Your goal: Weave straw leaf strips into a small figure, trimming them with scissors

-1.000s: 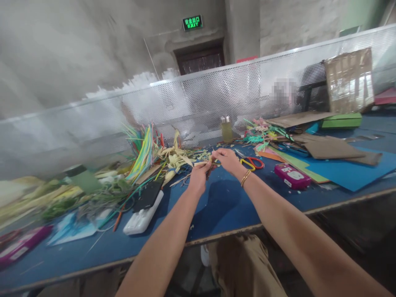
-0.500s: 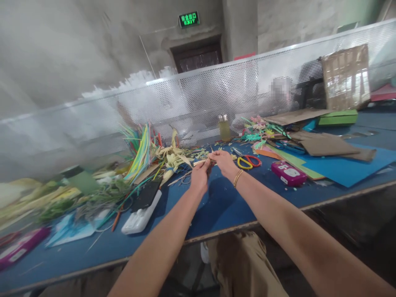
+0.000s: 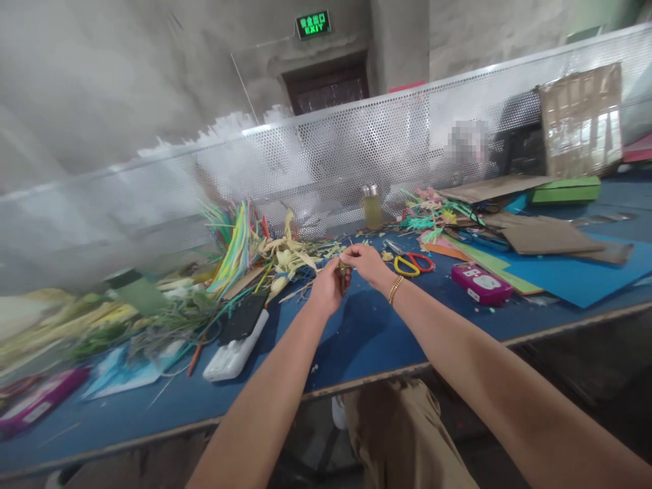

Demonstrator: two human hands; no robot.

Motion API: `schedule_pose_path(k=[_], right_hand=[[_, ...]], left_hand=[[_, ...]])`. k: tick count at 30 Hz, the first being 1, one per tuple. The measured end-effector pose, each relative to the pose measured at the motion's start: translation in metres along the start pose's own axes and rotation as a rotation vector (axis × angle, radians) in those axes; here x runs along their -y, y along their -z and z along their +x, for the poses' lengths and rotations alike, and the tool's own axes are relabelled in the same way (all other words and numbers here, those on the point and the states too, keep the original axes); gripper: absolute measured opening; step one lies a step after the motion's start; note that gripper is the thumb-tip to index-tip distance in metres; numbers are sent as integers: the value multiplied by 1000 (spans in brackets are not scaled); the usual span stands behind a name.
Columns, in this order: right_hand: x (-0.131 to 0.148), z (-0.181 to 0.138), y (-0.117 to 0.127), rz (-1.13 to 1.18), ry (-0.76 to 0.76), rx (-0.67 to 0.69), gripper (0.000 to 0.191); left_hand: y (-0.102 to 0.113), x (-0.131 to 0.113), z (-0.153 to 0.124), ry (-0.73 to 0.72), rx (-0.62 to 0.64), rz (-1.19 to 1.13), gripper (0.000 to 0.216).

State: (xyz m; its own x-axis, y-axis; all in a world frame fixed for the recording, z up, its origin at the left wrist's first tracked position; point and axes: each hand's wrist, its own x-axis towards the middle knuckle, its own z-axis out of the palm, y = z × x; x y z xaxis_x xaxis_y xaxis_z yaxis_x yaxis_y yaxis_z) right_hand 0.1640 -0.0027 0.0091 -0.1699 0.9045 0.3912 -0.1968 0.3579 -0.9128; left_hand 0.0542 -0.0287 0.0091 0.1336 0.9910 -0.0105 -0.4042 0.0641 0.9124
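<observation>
While pinching small pale-yellow leaf strip (image 3: 344,272) between left hand (image 3: 326,288), curled nearly closed, and right hand (image 3: 364,261), fingertips clamped on it, just above blue tabletop (image 3: 367,339) at 12 o'clock: risks tearing or slipping under uneven pull; risks snagging yellow-and-red-handled scissors (image 3: 412,263) at 2 o'clock.

Blue table (image 3: 356,336) bare nearside; leaf strips (image 3: 288,258), scissors (image 3: 415,263) crowd beyond.
</observation>
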Motion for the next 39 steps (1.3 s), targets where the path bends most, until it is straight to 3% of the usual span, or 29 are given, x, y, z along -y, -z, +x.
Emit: schedule_pose_path(k=[7, 13, 18, 22, 27, 29, 35, 39], right_hand=[[-1, 0, 0, -5, -53, -113, 12], [-11, 6, -3, -44, -91, -289, 11], [-19, 10, -1, -128, -83, -398, 12], [-16, 6, -2, -102, -88, -371, 14], [-15, 3, 0, 7, -122, -192, 15], [-16, 5, 1, 12, -113, -162, 16], [-17, 11, 2, 68, -105, -176, 15], [-15, 9, 1, 33, -77, -239, 12]], left_hand=[[3, -4, -1, 188, 80, -75, 16], [-4, 10, 9, -80, -90, 190, 24], [-6, 20, 11, -259, -74, 296, 28], [-3, 23, 10, -302, -33, 259, 27], [4, 22, 9, -133, 20, 108, 30], [6, 20, 10, -128, 25, 97, 33], [8, 14, 10, -172, 58, 146, 29], [8, 12, 9, -83, -49, 112, 30]])
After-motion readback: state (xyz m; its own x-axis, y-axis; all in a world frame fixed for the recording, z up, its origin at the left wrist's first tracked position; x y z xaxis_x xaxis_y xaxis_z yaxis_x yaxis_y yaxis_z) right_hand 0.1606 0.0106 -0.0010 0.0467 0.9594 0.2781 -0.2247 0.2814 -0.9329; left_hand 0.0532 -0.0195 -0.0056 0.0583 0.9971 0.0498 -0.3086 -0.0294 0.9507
